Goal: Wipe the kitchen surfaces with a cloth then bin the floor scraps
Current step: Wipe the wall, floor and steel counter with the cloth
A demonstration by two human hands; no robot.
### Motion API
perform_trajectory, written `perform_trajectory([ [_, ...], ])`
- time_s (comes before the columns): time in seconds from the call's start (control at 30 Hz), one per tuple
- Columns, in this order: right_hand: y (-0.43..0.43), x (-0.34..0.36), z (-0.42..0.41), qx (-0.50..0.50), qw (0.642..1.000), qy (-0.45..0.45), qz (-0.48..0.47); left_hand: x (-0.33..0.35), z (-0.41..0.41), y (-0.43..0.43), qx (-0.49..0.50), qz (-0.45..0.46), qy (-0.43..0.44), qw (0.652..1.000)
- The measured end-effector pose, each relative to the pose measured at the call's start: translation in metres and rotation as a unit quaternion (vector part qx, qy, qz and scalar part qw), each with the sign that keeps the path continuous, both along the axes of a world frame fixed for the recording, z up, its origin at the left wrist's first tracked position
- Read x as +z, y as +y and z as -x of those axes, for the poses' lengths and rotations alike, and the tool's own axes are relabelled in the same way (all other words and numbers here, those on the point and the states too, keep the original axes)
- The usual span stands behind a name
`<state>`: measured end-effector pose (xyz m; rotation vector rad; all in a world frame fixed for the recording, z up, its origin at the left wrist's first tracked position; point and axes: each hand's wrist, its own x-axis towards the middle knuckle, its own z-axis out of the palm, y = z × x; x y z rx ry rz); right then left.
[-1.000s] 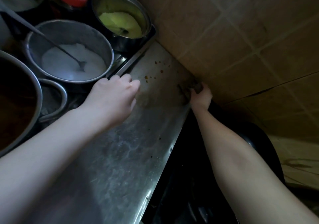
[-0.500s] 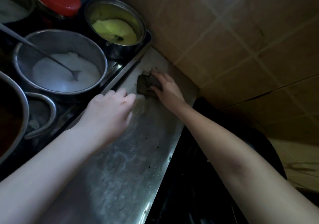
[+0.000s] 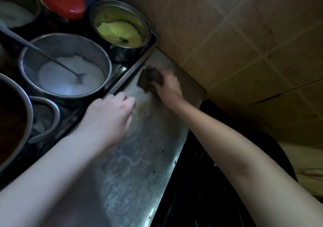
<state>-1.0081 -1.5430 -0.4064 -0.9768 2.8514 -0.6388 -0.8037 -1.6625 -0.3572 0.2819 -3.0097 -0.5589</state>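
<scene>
Two hands were on the steel counter (image 3: 132,165) just below the pot of yellow mash (image 3: 120,31). The right hand (image 3: 168,87) gripped the dark cloth (image 3: 148,79) near that pot. The left hand (image 3: 108,120), fingers curled and empty, rested farther from it.

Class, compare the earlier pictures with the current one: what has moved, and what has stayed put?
The right hand, holding the cloth, swept left across the steel counter from its right edge toward the tray, over the brown spots. The left hand stayed resting by the tray; the pots did not move.
</scene>
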Motion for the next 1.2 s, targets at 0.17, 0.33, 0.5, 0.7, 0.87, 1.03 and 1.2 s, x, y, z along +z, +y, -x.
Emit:
perform_trajectory([
  [0.17,0.030,-0.008,-0.024,0.128,0.991,0.012,-0.017,0.001,0.002,-0.005,0.013,0.008,-0.003,1.000],
  [0.33,0.037,-0.004,0.031,-0.095,0.995,-0.005,0.030,0.000,0.001,-0.008,0.018,0.001,-0.005,1.000],
  [0.5,0.018,-0.005,0.032,-0.271,0.958,-0.010,0.091,-0.002,-0.004,-0.007,0.022,0.002,-0.010,1.000],
  [0.7,0.018,-0.019,-0.064,-0.037,0.996,-0.011,0.075,0.000,-0.010,-0.005,0.030,-0.006,-0.004,1.000],
  [0.87,0.054,-0.018,-0.070,0.089,0.995,-0.006,0.048,0.005,-0.020,-0.005,0.035,-0.012,-0.010,0.999],
  [1.03,0.071,-0.003,-0.008,-0.191,0.979,-0.005,0.069,0.013,-0.039,-0.006,0.042,-0.013,-0.013,0.999],
  [1.2,0.043,-0.006,-0.002,-0.298,0.952,0.002,0.066,0.016,-0.057,-0.002,0.033,-0.008,-0.019,0.999],
])
